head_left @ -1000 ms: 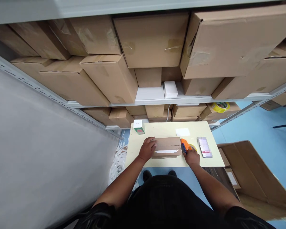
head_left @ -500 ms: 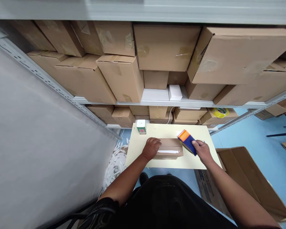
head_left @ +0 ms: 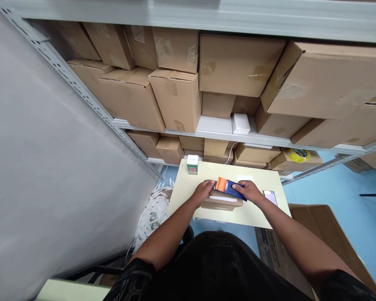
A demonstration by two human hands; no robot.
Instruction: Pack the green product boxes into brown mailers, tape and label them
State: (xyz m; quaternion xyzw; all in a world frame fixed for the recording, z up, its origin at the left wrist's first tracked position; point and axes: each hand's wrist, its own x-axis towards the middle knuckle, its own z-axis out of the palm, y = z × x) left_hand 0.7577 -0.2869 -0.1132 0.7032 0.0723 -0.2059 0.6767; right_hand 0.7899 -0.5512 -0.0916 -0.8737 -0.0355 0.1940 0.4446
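Note:
A small brown cardboard box point(head_left: 218, 205) with a white strip along it lies on the pale yellow table point(head_left: 188, 188). My left hand point(head_left: 203, 193) has its fingers curled over the box's left end, right by the front of an orange and blue tape dispenser point(head_left: 229, 187). My right hand point(head_left: 250, 192) grips the dispenser by its blue end, thumb on top. The dispenser lies across the upper part of the box and hides some of it. Whether my left fingertips also touch the dispenser or its tape, I cannot tell.
A green and white small box point(head_left: 192, 164) stands at the table's back left. A phone point(head_left: 270, 197) lies on the right, white paper point(head_left: 245, 178) behind my right hand. Shelves of cartons point(head_left: 241, 62) rise ahead. A large open carton point(head_left: 326, 234) sits on the right.
My right hand lifted the tape dispenser from the box's right end, then carried it left over the box to my left hand. The left hand stayed at the box's left end. The view shifted.

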